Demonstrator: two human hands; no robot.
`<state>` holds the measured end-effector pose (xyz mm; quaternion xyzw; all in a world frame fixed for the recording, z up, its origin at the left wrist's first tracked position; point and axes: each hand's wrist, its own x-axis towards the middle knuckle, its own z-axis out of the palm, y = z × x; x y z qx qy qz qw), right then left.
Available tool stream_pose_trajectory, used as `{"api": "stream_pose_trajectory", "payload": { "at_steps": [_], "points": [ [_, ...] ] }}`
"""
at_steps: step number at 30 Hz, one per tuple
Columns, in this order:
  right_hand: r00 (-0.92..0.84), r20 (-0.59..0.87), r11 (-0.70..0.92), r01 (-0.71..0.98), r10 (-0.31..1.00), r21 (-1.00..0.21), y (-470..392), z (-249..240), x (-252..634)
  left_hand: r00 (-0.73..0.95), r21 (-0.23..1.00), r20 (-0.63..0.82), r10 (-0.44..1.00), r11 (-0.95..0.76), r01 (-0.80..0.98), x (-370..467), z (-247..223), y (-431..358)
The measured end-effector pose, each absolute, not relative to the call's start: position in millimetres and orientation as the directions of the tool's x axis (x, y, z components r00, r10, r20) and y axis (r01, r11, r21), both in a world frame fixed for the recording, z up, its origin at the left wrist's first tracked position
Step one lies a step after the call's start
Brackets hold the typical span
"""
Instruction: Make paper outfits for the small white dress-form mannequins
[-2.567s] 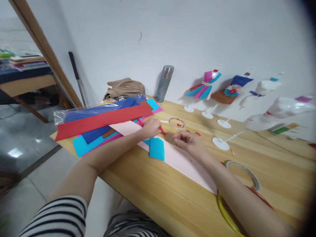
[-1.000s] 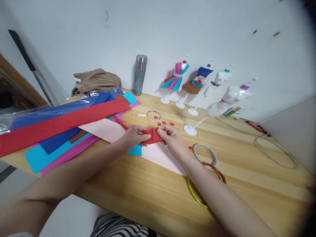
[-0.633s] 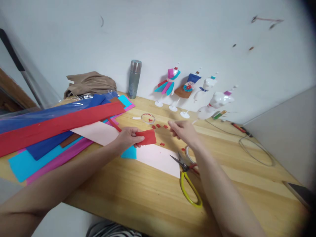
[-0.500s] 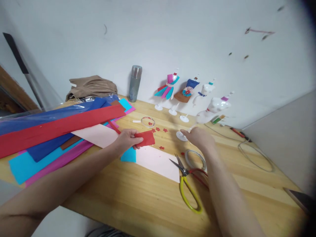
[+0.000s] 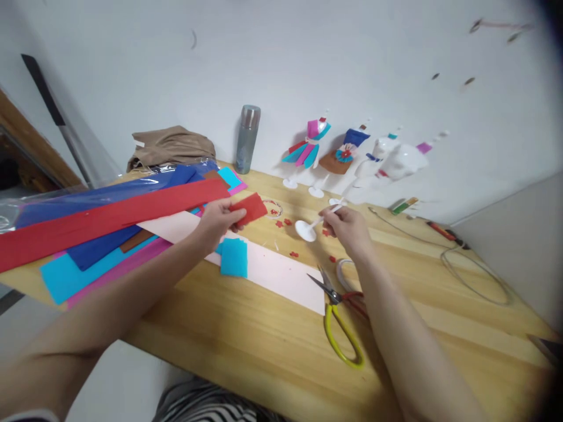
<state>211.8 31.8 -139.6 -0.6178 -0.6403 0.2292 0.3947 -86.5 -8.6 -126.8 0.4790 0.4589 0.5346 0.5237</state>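
Observation:
My left hand (image 5: 220,221) is closed on a folded piece of red paper (image 5: 251,209), held above the pale pink sheet (image 5: 281,275). Pinched in my right hand (image 5: 345,225) is the thin stem of a white mannequin stand (image 5: 305,231), its round base tilted off the table. The white mannequin body (image 5: 402,163) with a purple neck band leans to the right above that hand. A turquoise piece (image 5: 234,258) lies on the pink sheet. Small red flower cutouts (image 5: 287,222) lie between my hands. Open scissors (image 5: 336,298) rest below my right hand.
Long coloured strips, red (image 5: 109,221) on top, spread at the left. A flask (image 5: 248,140) and a brown cloth (image 5: 171,147) stand behind. Dressed mannequins (image 5: 345,153) line the wall. A tape roll (image 5: 345,272), a cable (image 5: 466,287) and a red-handled tool (image 5: 441,231) lie at the right.
My right hand has lifted and tilted the mannequin stand by its stem. My left hand has raised the red piece, uncovering more of the turquoise piece. The view has shifted slightly.

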Motion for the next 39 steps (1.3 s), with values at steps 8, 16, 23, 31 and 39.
{"api": "stream_pose_trajectory", "payload": {
  "at_steps": [8, 16, 23, 31, 39],
  "points": [
    [-0.199, 0.186, 0.271, 0.625, 0.962, -0.732, 16.0, -145.1, 135.8, -0.153, 0.982, 0.077, 0.985, -0.101, -0.157, -91.1, -122.3, -6.2],
    [-0.292, 0.205, 0.35, 0.642, 0.934, -0.682, 39.8, -139.7, 89.6, -0.173, 0.983, 0.12, 0.978, -0.141, -0.115, -86.5, -117.2, -16.6],
    [-0.238, 0.241, 0.339, 0.635, 0.941, -0.695, 46.5, -145.2, 77.0, -0.063, 0.992, 0.099, 0.993, -0.103, -0.066, -82.1, -127.7, -18.4],
    [-0.282, 0.188, 0.313, 0.511, 0.941, -0.8, 36.6, -142.8, 88.7, 0.002, 0.994, 0.104, 0.995, -0.104, -0.039, -79.3, -131.8, -20.2],
    [-0.33, 0.045, 0.092, 0.127, 0.943, -0.988, -27.9, -141.2, 130.6, 0.294, 0.989, 0.022, 0.955, -0.063, 0.13, -69.6, -134.6, -33.4]
  ]
}}
